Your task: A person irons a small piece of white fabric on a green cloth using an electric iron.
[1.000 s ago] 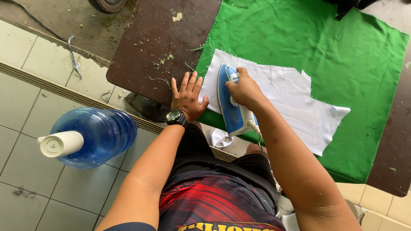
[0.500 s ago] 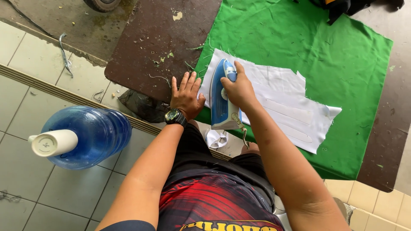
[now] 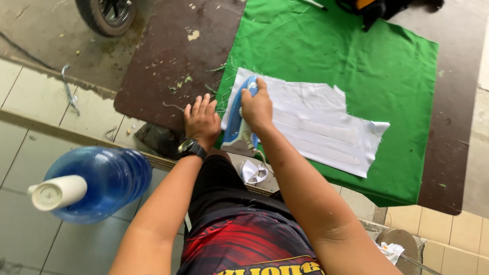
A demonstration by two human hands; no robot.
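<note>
Left arm extended forward, elbow slightly bent, forearm bare. Left hand (image 3: 202, 119) flat, palm down, fingers straight and close together, pointing away from body. Dark watch (image 3: 191, 148) on left wrist. Right arm reaches forward alongside left, forearm bare, wrist nearly straight. Right hand (image 3: 257, 108) curled in closed grip, knuckles up, thumb side toward left hand. Hands near each other, not touching.

The iron (image 3: 238, 119) is blue and white. The cloth under it (image 3: 326, 127) is white. The big cloth (image 3: 367, 66) is bright green. The surface (image 3: 178, 56) is dark brown. The water bottle (image 3: 102, 181) is blue with a white cap. The watch (image 3: 191, 148) is black.
</note>
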